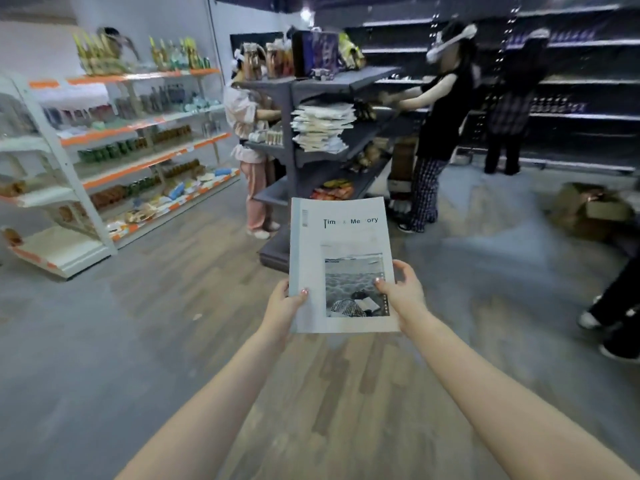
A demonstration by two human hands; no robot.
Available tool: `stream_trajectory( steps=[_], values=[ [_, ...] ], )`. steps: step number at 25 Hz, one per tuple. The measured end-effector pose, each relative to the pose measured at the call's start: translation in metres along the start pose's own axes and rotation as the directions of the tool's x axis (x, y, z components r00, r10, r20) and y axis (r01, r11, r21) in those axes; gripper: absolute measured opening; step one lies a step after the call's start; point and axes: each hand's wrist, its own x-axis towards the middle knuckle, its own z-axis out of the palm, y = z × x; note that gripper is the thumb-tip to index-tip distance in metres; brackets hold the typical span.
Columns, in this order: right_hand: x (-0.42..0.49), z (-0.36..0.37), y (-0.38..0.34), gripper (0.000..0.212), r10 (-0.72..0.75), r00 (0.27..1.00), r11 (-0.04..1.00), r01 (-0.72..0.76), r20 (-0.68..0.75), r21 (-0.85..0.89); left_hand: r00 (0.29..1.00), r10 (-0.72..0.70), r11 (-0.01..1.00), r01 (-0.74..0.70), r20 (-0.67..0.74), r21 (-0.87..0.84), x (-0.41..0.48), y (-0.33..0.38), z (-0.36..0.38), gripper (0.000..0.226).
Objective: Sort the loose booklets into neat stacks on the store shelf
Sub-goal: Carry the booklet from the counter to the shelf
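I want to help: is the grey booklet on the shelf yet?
No, the left hand and right hand hold the pale grey paper booklet up, well short of the dark grey metal shelf.

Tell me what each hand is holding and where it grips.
Both hold one booklet: the left hand pinches its lower left edge, the right hand its lower right edge, thumbs on the cover.
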Motion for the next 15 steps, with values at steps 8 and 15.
stream_trajectory(
  steps=[8, 15],
  values=[
    [0.089, -0.082, -0.005, 0.045, 0.01, 0.968, 0.998, 0.006, -0.25, 0.062, 0.974, -0.022, 0.999, 0.012, 0.227, 0.045, 0.092, 0.01, 0.117, 0.009],
    [0.218, -0.11, -0.041, 0.042, -0.04, 0.93, 0.996, 0.064, -0.365, 0.054, 0.943, -0.092, 0.995, 0.103, 0.319, -0.015, 0.236, 0.033, 0.213, 0.03]
  ],
)
